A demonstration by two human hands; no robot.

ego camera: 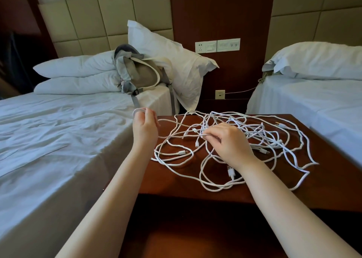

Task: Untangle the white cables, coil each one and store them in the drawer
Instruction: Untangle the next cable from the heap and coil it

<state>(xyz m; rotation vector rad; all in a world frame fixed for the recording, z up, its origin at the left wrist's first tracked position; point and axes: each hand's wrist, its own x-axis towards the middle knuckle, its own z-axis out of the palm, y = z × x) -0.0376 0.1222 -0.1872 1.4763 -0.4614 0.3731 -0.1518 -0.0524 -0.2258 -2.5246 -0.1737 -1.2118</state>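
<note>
Two hands work a tangle of white cables on a bedside table between two beds.

At far left lies a bed with a wrinkled white sheet [58, 140], bearing a folded white duvet [74, 75], a grey and beige fabric backpack [141, 75] and an upright white pillow [176, 61]. The left hand [145, 126] is raised over the table's left edge, fingers curled round a small loop of white cable [138, 110] whose strand trails down into the heap. The dark reddish-brown wooden bedside table [333, 169] carries the tangle of white cables [286, 151], spread loosely over most of its top with several plugs showing. The right hand [229, 142] is lowered into the tangle's middle, thumb and fingertips pinching one strand. On the wood panel behind sits a white wall socket panel [217, 45]. At right is a second white bed [323, 104].
</note>
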